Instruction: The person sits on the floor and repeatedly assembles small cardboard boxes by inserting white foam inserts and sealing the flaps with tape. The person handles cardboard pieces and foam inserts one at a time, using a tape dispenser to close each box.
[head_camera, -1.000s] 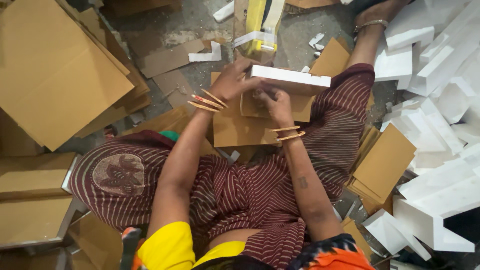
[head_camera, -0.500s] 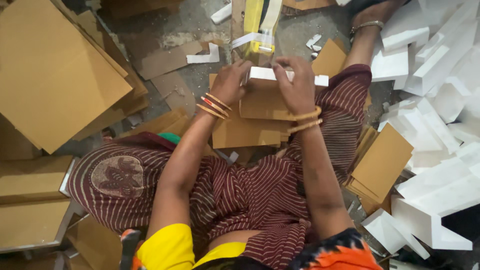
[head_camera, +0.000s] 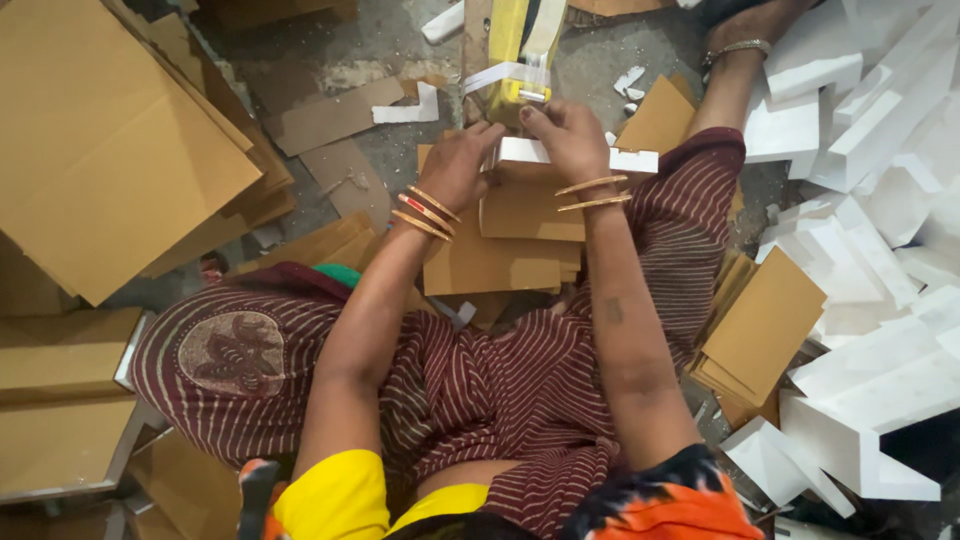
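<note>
Both hands grip a white foam strip (head_camera: 560, 157) lying across brown cardboard sheets (head_camera: 520, 225): left hand (head_camera: 458, 165) fingers closed on its near end, right hand (head_camera: 563, 140) fingers curled over its top. Judging by this, the foam is being seated against the cardboard; squaring edges comes next.

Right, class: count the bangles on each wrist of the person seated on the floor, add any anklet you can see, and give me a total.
Left wrist bangles: 3
Right wrist bangles: 2
Anklet: 1
Total: 6
Both the left hand and the right hand grip the white folded card piece.
</note>
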